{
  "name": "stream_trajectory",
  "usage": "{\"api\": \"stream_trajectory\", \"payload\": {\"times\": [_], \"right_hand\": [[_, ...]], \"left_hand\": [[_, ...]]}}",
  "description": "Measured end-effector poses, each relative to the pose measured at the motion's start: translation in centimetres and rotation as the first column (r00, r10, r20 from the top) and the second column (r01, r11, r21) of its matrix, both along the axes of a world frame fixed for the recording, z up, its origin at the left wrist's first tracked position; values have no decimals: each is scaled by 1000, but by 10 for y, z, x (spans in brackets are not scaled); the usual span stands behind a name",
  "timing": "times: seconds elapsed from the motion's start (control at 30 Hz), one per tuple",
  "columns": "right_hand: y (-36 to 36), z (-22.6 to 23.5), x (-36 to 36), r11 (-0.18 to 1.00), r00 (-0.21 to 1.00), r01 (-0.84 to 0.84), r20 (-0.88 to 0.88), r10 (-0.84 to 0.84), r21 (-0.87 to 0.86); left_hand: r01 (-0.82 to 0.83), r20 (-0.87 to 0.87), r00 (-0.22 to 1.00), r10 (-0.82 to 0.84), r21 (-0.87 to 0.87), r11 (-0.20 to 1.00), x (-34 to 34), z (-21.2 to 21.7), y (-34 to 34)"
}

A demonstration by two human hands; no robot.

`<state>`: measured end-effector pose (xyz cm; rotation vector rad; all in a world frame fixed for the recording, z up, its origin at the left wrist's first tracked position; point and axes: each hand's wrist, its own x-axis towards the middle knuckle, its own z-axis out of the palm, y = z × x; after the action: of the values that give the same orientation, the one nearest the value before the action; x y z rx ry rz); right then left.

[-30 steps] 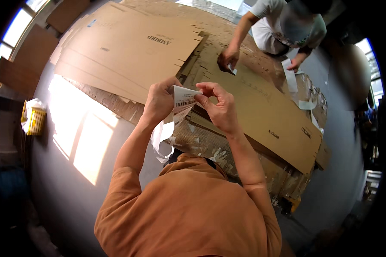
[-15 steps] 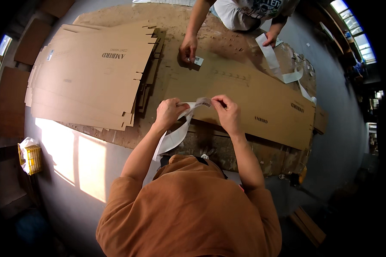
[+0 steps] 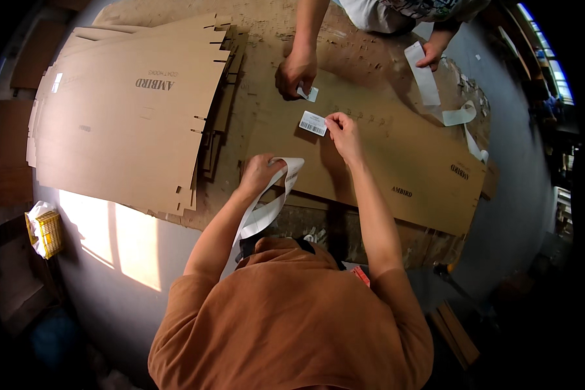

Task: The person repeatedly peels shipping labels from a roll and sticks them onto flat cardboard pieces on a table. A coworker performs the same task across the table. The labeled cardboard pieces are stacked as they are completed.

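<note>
Between the fingers of my right hand [image 3: 344, 138] is a white barcode label [image 3: 312, 123], held by its right edge over a flat brown cardboard sheet [image 3: 364, 156]. My left hand [image 3: 260, 174] is closed on a white strip of labels [image 3: 266, 211], which loops out beside it and hangs toward my waist. Just beyond my label, a co-worker's hand [image 3: 298, 71] pinches another small white label [image 3: 309, 93] near the sheet. The co-worker's other hand [image 3: 430, 55] grips a second strip of labels [image 3: 424, 78] that trails down to the right.
A stack of flat cardboard sheets [image 3: 123, 117] with slotted edges lies on the left of the worn wooden table [image 3: 266, 39]. A yellow basket [image 3: 47, 233] with a white bag stands on the floor at left. The co-worker leans in from the far side.
My right hand has moved forward, away from the strip, with a separate label in its fingers. My left hand keeps the strip. The co-worker's label hand is slightly lower, its label tilted.
</note>
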<state>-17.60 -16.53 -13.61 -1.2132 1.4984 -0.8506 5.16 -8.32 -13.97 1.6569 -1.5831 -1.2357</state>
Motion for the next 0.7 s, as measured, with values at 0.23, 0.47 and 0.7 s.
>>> {"api": "stream_trajectory", "payload": {"times": [0.23,0.47,0.7], "right_hand": [[-35,-34,12,1000,993,-19,-117,16,-24],[-50,-34,27,993,955,-45,-296,12,-105],[-60,-35,30,997,938,-42,-346,18,-61]], "left_hand": [[-26,8,1000,26,40,999,2,-8,2],[-2,76,997,1,14,1000,4,-16,1],[-18,33,999,18,-1,1000,1,-11,3]]}}
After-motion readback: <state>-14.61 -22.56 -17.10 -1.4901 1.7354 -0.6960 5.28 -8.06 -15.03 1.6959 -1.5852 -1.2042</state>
